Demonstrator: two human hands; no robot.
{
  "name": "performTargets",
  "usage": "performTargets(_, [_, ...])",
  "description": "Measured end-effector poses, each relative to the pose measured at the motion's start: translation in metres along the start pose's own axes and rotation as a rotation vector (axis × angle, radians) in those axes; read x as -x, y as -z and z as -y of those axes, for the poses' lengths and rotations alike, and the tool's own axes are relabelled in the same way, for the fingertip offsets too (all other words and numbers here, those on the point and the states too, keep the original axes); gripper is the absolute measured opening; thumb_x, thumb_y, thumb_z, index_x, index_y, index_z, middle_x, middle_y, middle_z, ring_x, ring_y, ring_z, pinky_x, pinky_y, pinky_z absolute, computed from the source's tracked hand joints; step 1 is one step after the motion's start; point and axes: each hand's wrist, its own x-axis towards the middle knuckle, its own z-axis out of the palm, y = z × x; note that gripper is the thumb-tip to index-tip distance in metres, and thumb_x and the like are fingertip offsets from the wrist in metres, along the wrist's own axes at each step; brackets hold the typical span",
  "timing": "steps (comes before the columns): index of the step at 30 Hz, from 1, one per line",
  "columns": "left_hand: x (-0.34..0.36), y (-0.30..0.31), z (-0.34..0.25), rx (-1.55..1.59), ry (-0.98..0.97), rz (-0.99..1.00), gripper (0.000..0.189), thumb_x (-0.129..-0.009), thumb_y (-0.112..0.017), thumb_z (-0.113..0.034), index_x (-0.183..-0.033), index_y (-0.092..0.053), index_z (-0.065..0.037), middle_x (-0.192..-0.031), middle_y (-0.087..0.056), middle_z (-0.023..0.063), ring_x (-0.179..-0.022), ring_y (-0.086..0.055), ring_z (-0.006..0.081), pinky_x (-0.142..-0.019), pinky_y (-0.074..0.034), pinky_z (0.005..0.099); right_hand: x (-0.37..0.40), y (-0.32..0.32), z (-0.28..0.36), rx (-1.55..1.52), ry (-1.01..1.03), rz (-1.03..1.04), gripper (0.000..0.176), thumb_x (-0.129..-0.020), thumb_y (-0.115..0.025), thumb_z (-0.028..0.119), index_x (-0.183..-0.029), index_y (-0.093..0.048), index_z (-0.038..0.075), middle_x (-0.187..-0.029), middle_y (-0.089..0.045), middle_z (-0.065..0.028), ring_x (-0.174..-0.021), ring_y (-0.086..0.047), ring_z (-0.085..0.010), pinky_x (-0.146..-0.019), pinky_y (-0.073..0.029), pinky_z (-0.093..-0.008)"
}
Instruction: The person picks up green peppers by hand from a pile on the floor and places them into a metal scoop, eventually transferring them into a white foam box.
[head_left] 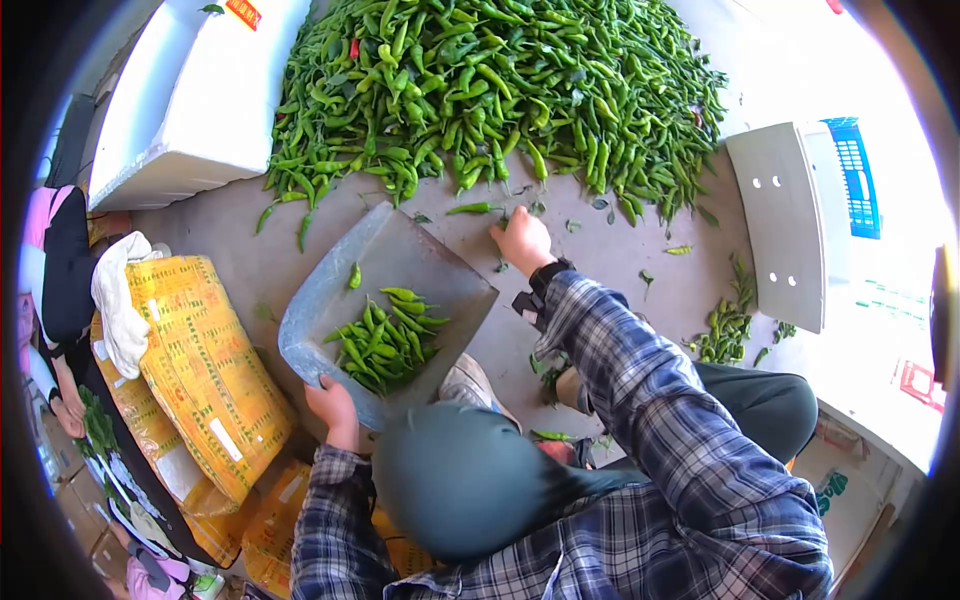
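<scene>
My left hand (335, 410) grips the near left rim of a grey metal scoop (460, 300), thumb over the edge. Inside the scoop lies a small heap of green chili peppers (380, 350), with one pepper (355, 276) apart from them. My right hand (522, 240) is low over the floor beyond the scoop, its fingers curled together; whatever they may hold is too small to make out. Close to its fingertips are a loose green pepper (472, 208) and bits of leaf. A large pile of green peppers (500, 90) spreads over the floor ahead.
White foam boxes stand at the left (215, 110) and right (790, 220), with a blue crate (853, 175) behind the right one. Yellow-taped cartons (215, 370) carry a white glove (122, 300). A small pepper heap (725, 335) lies right. Another person's hand (68, 412) shows far left.
</scene>
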Motion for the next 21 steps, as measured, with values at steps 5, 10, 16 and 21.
performTargets(5, [0.001, 0.001, 0.002, 0.05, 0.045, 0.018, 0.028, -0.084, -0.046, -0.005, -0.108, -0.05, 0.01, -0.102, -0.058, 0.0261, -0.094, -0.056, 0.0384, -0.083, -0.041, 0.0409, -0.007, 0.004, 0.006, 0.051, -0.082, 0.03, 0.033, -0.075, -0.058, 0.021, -0.096, -0.044, 0.0, -0.075, -0.062, -0.0204, -0.073, -0.062, -0.0367, -0.065, -0.051, -0.0444])
performTargets(10, [0.003, 0.002, 0.005, 0.045, 0.075, 0.023, 0.029, -0.085, -0.046, -0.005, -0.109, -0.049, 0.01, -0.102, -0.057, 0.027, -0.094, -0.056, 0.039, -0.083, -0.041, 0.0412, -0.023, 0.001, 0.022, 0.188, 0.286, 0.118, 0.03, -0.075, -0.055, 0.017, -0.099, -0.045, 0.002, -0.077, -0.063, -0.0175, -0.07, -0.063, -0.0341, -0.061, -0.049, -0.0451])
performTargets(16, [0.003, -0.001, 0.006, 0.124, 0.063, 0.018, 0.03, -0.085, -0.046, -0.004, -0.111, -0.048, 0.01, -0.102, -0.057, 0.0273, -0.094, -0.055, 0.0396, -0.083, -0.041, 0.0414, -0.008, 0.002, 0.054, 0.172, 0.283, 0.332, 0.036, -0.073, -0.061, 0.031, -0.096, -0.052, 0.004, -0.079, -0.064, -0.0166, -0.074, -0.063, -0.0326, -0.066, -0.05, -0.0422])
performTargets(21, [0.004, -0.001, 0.002, 0.099, 0.042, 0.009, 0.03, -0.085, -0.046, -0.004, -0.112, -0.047, 0.009, -0.102, -0.057, 0.0267, -0.094, -0.055, 0.0397, -0.084, -0.041, 0.0408, 0.005, 0.019, 0.078, 0.114, 0.526, 0.363, 0.034, -0.076, -0.061, 0.032, -0.103, -0.057, 0.012, -0.076, -0.063, -0.0124, -0.066, -0.063, -0.0275, -0.063, -0.051, -0.0397])
